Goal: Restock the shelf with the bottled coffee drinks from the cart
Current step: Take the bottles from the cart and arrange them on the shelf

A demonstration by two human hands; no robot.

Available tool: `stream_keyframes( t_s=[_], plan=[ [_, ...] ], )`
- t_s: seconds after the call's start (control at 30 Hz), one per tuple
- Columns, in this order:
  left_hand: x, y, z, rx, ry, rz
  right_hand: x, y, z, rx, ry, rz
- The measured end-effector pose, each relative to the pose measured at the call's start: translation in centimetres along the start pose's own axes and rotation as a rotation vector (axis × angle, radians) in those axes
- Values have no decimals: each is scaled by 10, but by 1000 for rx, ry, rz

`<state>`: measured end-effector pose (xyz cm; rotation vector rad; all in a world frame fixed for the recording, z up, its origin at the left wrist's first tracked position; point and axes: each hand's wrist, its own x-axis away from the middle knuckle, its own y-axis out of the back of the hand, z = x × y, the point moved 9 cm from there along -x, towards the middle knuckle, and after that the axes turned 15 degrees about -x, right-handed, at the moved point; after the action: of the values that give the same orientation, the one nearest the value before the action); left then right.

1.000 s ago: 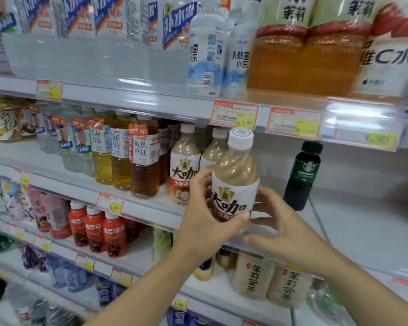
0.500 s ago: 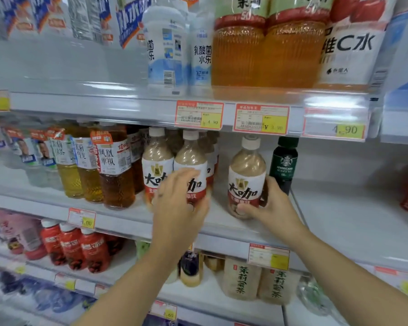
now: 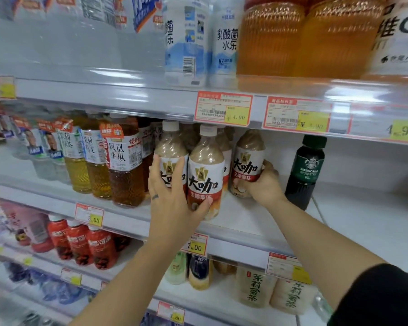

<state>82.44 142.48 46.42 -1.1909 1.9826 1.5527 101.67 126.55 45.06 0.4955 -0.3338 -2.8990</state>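
Since a second ago the bottle I had up in the air in front of the row has come down: the right coffee bottle [image 3: 247,161] now stands on the shelf [image 3: 363,220]. My right hand [image 3: 264,187] is wrapped round its lower part from the right. My left hand [image 3: 172,208] has gone from reaching to landing on the row. Its thumb is hooked across the low label of the front coffee bottle [image 3: 205,170], and its fingers lie up against the left coffee bottle [image 3: 171,147].

What matters for the next bit is that the right bottle is upright, long axis straight up and down. It sits farther back than the front one and just to its right. There's a gap between it and the dark Americano bottle [image 3: 306,165] on the far right. My right hand is the one on it, so I'd guess that hand nudges it into line or just lets go.

Material-wise they're all clear plastic with milky tan coffee inside and swirly ribbed shoulders. Each has a glossy white-and-red wrap label, and the front two have white caps. The shelf looks smooth and white, so bottles should slide rather than catch, though tall narrow ones like these can tip. The amber tea bottles [image 3: 125,161] crowd the left side. The cart isn't in view.
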Motion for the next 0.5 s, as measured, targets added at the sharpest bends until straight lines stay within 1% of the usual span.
stream_keyframes(
  t_s=[0.03,0.1,0.2,0.37,0.4,0.47,0.5],
  plan=[
    [0,0,0,2,-2,0,0,3,0,2,8,-48],
    [0,-1,0,2,-12,-4,-1,3,1,-16,4,-72],
    [0,-1,0,6,-17,-14,-5,-2,1,-29,-47,-29],
    [0,-1,1,30,-32,-36,-7,-9,3,10,-71,18],
    [1,-1,1,30,-33,-38,-5,-8,5,7,-74,6],
    [1,-1,1,25,-38,-43,4,4,14,-37,-47,-124],
    [1,-1,1,21,-39,-44,11,10,20,-74,4,-192]
  ],
)
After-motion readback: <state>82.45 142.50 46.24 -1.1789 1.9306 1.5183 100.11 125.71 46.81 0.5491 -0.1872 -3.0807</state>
